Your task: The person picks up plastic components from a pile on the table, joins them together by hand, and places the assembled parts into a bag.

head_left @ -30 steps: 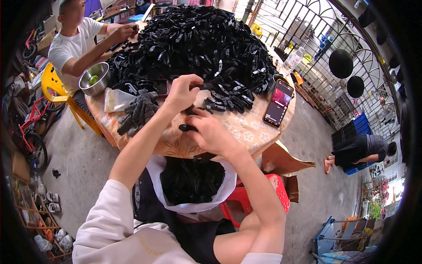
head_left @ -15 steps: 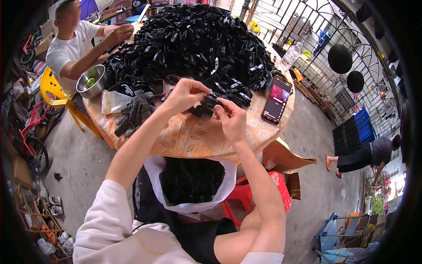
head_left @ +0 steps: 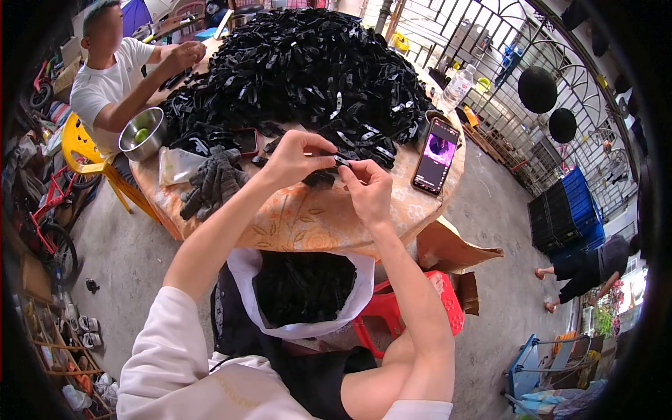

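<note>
Over the near part of the table, my left hand point(head_left: 299, 158) and my right hand point(head_left: 369, 189) meet fingertip to fingertip. Between them they pinch a small, narrow black piece point(head_left: 341, 161) with a light glint on it; its exact kind is too small to make out. Beyond my hands rises a large heap of similar black pieces point(head_left: 301, 73), long and thin, some shiny. A few dark pieces point(head_left: 320, 180) lie on the cloth just under my hands. Below the table edge, a white sack point(head_left: 245, 290) stands open in front of me with black pieces inside.
The patterned tablecloth point(head_left: 308, 227) holds a phone point(head_left: 434, 157), a plastic bottle point(head_left: 460, 85), grey gloves point(head_left: 213, 183) and a metal bowl point(head_left: 148, 145). A co-worker in white point(head_left: 105, 80) sits at left. A red stool point(head_left: 448, 301) and cardboard point(head_left: 455, 246) are near my right arm.
My hands stay together with the piece, the fingers slightly shifted and the piece less exposed. The phone picture has changed. At far right, a person walking has moved a little.
</note>
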A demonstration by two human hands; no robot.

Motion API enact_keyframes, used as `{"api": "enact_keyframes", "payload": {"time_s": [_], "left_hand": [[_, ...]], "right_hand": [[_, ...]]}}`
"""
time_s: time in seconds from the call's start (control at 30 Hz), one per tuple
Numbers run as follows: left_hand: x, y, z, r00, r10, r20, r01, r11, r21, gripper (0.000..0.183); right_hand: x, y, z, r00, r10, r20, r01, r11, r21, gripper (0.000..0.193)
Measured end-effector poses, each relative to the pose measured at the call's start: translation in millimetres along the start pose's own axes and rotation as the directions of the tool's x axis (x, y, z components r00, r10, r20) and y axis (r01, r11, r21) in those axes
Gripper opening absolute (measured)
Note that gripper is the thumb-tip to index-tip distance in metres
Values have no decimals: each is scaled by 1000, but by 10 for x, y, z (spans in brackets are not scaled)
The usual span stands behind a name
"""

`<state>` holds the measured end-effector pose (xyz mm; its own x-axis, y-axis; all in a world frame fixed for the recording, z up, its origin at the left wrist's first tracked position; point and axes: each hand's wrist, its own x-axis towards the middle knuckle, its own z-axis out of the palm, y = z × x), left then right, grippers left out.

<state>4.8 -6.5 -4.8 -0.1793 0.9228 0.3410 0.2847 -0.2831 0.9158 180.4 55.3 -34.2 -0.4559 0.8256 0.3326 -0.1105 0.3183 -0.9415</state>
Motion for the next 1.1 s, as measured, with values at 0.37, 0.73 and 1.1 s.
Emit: {"api": "enact_keyframes", "payload": {"time_s": [0.37,0.73,1.1], "left_hand": [[-4,40,21,999,41,-30,-41,999,-28,28],[-25,60,33,995,104,2,-103,994,-40,31],[130,50,-372,914,21,-404,-63,994,-91,19]], "right_hand": [[48,51,-32,996,-38,81,28,992,122,33],[58,109,-67,994,65,90,-74,992,99,22],[78,-71,-529,759,191,622,-301,951,76,18]]}}
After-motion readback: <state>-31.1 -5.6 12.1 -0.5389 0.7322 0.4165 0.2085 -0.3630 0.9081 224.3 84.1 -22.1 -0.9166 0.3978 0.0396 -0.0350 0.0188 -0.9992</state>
